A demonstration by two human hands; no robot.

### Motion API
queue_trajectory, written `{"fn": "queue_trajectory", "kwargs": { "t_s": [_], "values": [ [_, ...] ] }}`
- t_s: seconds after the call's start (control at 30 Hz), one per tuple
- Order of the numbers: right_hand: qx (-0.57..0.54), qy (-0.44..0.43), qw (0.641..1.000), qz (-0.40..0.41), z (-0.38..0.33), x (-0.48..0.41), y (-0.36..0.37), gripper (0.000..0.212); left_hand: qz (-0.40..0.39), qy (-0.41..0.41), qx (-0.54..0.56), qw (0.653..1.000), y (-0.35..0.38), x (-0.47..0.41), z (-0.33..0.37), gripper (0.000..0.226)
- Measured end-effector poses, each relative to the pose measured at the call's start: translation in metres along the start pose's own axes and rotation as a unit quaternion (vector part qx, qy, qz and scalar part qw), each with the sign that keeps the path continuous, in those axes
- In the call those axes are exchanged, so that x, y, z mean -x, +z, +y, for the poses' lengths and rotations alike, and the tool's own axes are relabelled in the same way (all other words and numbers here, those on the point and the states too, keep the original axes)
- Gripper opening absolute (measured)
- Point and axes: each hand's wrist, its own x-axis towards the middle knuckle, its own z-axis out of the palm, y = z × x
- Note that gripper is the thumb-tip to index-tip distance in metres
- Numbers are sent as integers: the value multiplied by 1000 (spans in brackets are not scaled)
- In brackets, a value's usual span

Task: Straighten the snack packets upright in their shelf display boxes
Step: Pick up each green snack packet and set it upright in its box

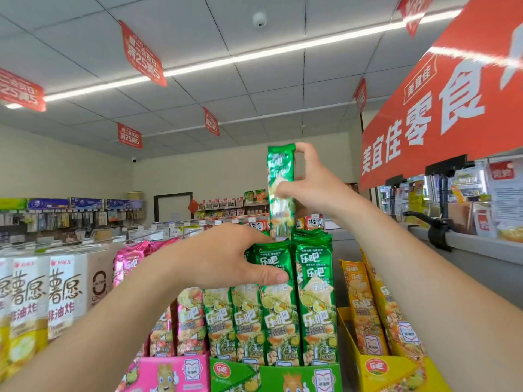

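Right hand grip: the right hand [308, 185] pinches one green packet [280, 190], thumb at its top corner, fingers across its middle.
Left hand grip: the left hand [226, 257] lies spread over the tops of the green packets in the box [285, 312], thumb across their fronts; it closes on nothing.
Packet axis: the lifted packet stands with its long axis vertical, top edge up, narrow face toward the camera, its lower end just above the row under the left hand.
Material: glossy crinkled foil, long and slim, with crimped ends.
Below the grip: a green cardboard display box [276, 376] holds the row upright, printed faces forward.
To the left hand's side: pink packets [189, 323] in a pink box [175, 373]; further out, white and yellow cartons [42, 301].
To the right hand's side: yellow packets [379, 315] leaning back in a yellow box [376, 369].
Room: shop shelves behind, tiled ceiling with strip lights, red hanging signs [143, 55], a large red banner [441, 106].
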Motion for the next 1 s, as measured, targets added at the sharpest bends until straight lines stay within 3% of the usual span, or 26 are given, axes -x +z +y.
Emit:
{"fn": "queue_trajectory", "kwargs": {
  "t_s": [0.1, 0.23, 0.27, 0.47, 0.57, 0.63, 0.7, 0.77, 0.83, 1.0],
  "values": [
    [56, -29, 997, -45, 5, 4, 2, 61, 5, 10, -11, 1000, 2, -2, 0, 103],
    [81, -34, 996, -34, 8, 9, 0, 10, 28, 27, -23, 999, 5, -1, 1, 101],
    [99, -32, 993, -49, 9, 11, 0, 7, 38, 29, -24, 999, 5, 0, 1, 98],
    [158, 61, 974, -150, 13, 15, 1, 48, 38, 12, -3, 999, 7, 1, 6, 90],
    [109, 56, 988, -91, 13, 14, 1, 38, 36, 7, 26, 999, 7, 2, 7, 81],
    [109, 40, 992, -51, 14, 8, 0, 30, 38, 21, 20, 999, 7, 2, 8, 89],
    [204, 51, 973, -99, 12, 1, 0, 28, 23, 16, -20, 999, 5, -1, 9, 94],
    [314, 96, 927, -183, 10, -5, 6, 45, 7, 6, -39, 999, 3, -4, 10, 89],
    [369, 113, 895, -225, 7, -9, 13, 46, 0, 10, -35, 999, 0, -6, 11, 81],
    [368, 107, 898, -218, 0, -13, 15, 34, 20, 25, -24, 999, -1, -3, 13, 74]
  ]
}}
